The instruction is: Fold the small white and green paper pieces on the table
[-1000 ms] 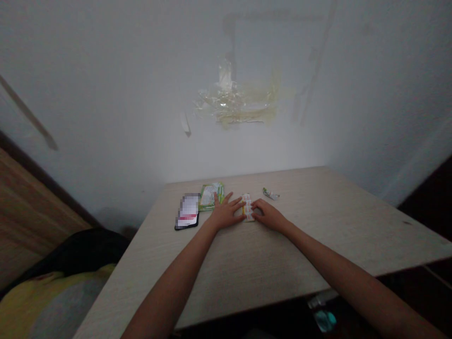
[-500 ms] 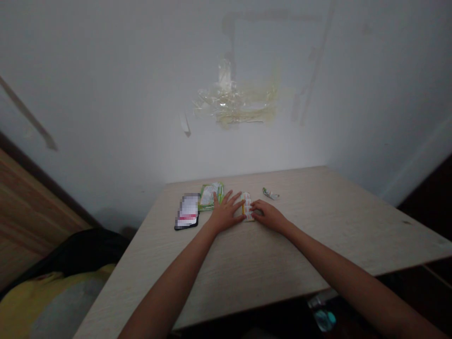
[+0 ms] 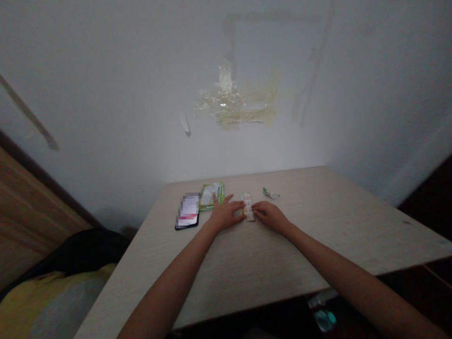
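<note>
As the left hand (image 3: 224,215), spread wide, steadies a printed strip (image 3: 247,203), the right hand (image 3: 273,216), narrowed, meets its edge, grip unclear. Light pressure suits it.

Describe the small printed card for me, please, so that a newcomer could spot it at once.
On the pale table by the wall, look between the left hand and right hand. The narrow printed card lies there, whitish with a yellow strip, unlike the wider green packet to its left.

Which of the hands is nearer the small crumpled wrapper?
Right. The right hand is just in front of the wrapper; the left hand is farther away, mostly left of the printed strip.
</note>
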A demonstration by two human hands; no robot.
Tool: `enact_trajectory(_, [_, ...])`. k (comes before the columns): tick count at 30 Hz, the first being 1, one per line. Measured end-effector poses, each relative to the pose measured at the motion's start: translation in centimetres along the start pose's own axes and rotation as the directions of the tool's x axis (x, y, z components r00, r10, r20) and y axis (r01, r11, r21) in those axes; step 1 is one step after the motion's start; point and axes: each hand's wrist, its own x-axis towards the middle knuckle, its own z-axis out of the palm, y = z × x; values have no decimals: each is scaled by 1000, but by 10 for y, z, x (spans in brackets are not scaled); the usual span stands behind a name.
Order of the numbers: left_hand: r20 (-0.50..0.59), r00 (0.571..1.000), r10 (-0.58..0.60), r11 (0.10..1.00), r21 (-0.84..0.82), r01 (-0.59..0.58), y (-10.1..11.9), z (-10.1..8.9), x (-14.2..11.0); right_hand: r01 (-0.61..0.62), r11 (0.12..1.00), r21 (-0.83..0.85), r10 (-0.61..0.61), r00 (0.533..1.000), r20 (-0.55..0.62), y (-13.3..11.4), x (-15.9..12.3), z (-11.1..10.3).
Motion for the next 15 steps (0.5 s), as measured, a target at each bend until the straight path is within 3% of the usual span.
enact_trajectory(8, [13,1000,-3,1000,-1,3,-1,3,1,51,995,-90,-50,999,13,-2,1,0])
enact_trajectory(15, [-9,1000,12,1000,0,-12,-3,5,0,112,990,-86,-103,990,96,-11,-6,-12])
